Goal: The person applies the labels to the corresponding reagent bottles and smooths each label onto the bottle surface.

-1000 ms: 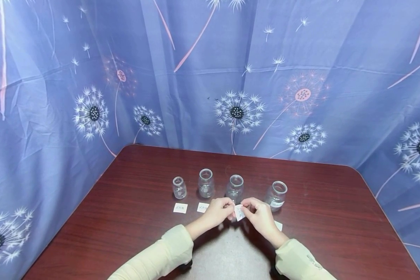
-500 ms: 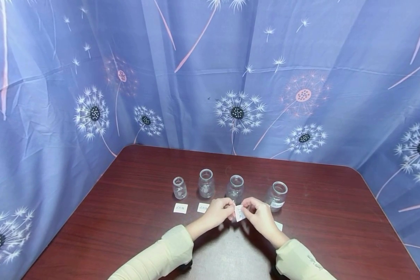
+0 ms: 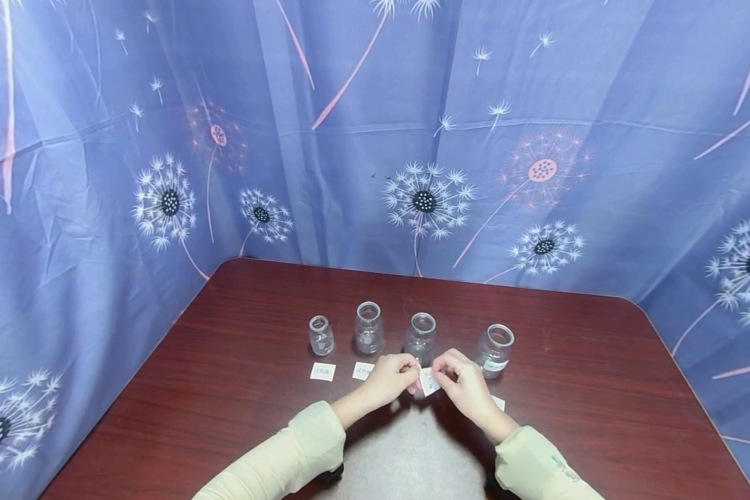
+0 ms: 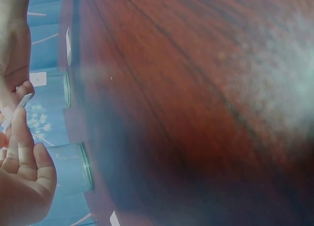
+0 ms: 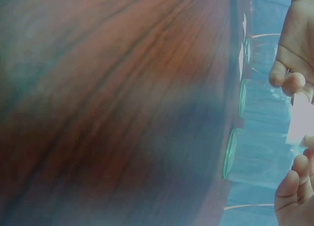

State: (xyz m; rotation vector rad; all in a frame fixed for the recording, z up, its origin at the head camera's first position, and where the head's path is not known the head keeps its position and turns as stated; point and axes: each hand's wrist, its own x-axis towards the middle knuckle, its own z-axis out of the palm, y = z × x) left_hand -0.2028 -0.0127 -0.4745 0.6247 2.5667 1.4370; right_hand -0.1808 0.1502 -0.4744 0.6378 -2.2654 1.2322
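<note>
Over the middle of the table, in the head view, my left hand (image 3: 390,378) and right hand (image 3: 465,389) pinch a small white paper label (image 3: 429,382) by its two sides. Handwriting shows on its upper face. The label appears edge-on between the fingertips in the left wrist view, while the right wrist view shows its pale blank side (image 5: 300,119). Just behind the hands stands a clear glass jar (image 3: 420,337), its lower part covered by them. To the right of my right hand, another glass jar (image 3: 496,347) bears a white label (image 3: 494,365).
A small glass jar (image 3: 321,336) and a taller one (image 3: 369,328) stand to the left in the same row. Written labels lie before them, one at the far left (image 3: 322,371) and one (image 3: 362,370) beside my left hand. Another label (image 3: 498,402) peeks out past my right wrist.
My right hand has shifted very slightly to the right, and the label between the hands has turned a little. The jars and the labels on the table stay put.
</note>
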